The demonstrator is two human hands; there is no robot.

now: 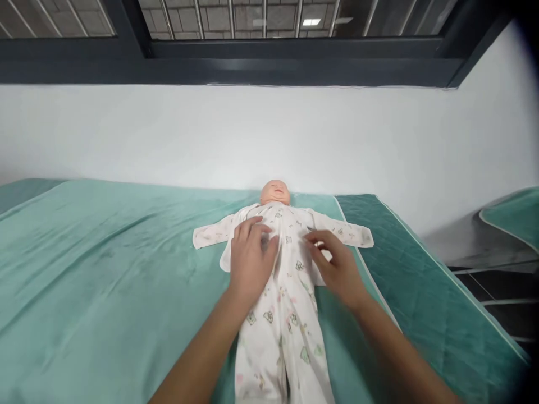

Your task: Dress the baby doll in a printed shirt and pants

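A baby doll (275, 192) lies face up with its head near the wall. White printed baby clothes (288, 264) cover it, with the sleeves spread out to both sides and the trouser legs reaching toward me. My left hand (252, 258) rests on the left side of the chest, its fingers bent and its thumb apart from them. On the right side of the chest, my right hand (337, 266) has thumb and forefinger pinched together at the cloth. The doll's arms, legs and body are hidden under the fabric.
A green sheet (126, 292) covers the bed, with a darker quilted green cover (429, 280) along the right. Behind stands a white wall (252, 134) below a dark-framed window (295, 70) with bars. Another green-covered surface (514, 216) is at the far right.
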